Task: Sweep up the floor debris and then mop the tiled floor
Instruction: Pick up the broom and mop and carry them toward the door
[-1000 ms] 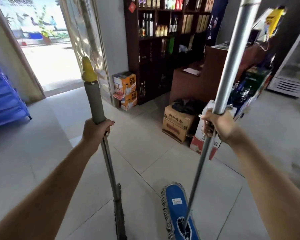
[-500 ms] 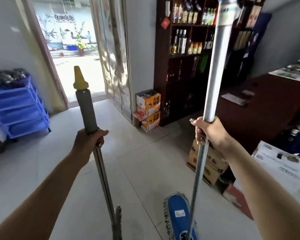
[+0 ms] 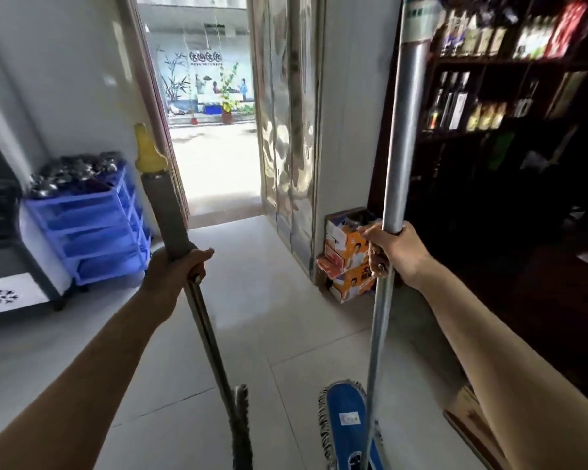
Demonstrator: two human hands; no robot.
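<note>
Left hand grips broom handle, right hand grips mop pole; both near-upright, heads floorward, flanking doorway.

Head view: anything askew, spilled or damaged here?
No spill or debris shows on the tiled floor. One oddity: the stacked orange cartons by the doorway look crushed, flaps open. The left hand and right hand each hold a mop handle normally.

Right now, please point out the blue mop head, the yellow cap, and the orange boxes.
blue mop head [image 3: 345, 418]: head view, on its blue top face.
yellow cap [image 3: 147, 149]: head view, middle of the cap.
orange boxes [image 3: 348, 262]: head view, front of the stack.
</note>
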